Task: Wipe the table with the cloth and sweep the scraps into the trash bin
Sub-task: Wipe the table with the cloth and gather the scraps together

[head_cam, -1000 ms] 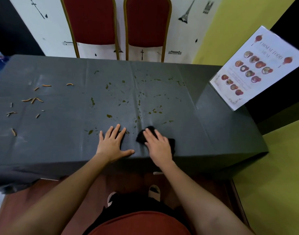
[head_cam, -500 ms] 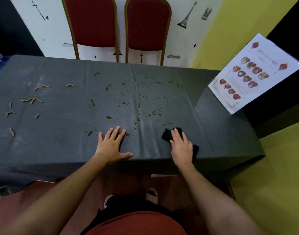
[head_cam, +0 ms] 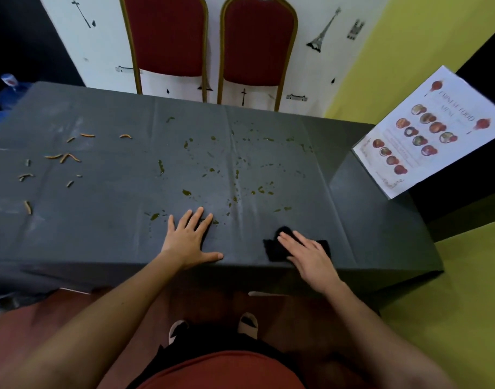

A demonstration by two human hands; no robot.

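A table (head_cam: 106, 228) under a dark grey cover fills the view. A small black cloth (head_cam: 273, 248) lies near the front edge, right of centre, and my right hand (head_cam: 308, 255) presses it flat with straight fingers. My left hand (head_cam: 188, 238) rests flat and spread on the cover just left of it. Green-brown smears (head_cam: 187, 192) dot the middle of the table beyond both hands. Several orange scraps (head_cam: 64, 157) lie scattered at the far left. No trash bin is in view.
Two red chairs (head_cam: 167, 37) with gold frames stand against the white wall behind the table. A laminated menu sheet (head_cam: 426, 130) leans at the table's right end. A blue water bottle (head_cam: 9, 88) sits beyond the far left corner. Yellow floor lies to the right.
My right hand slid the cloth rightward along the front edge, then a little back left with its fingers now pointing left. My left hand stayed in place.
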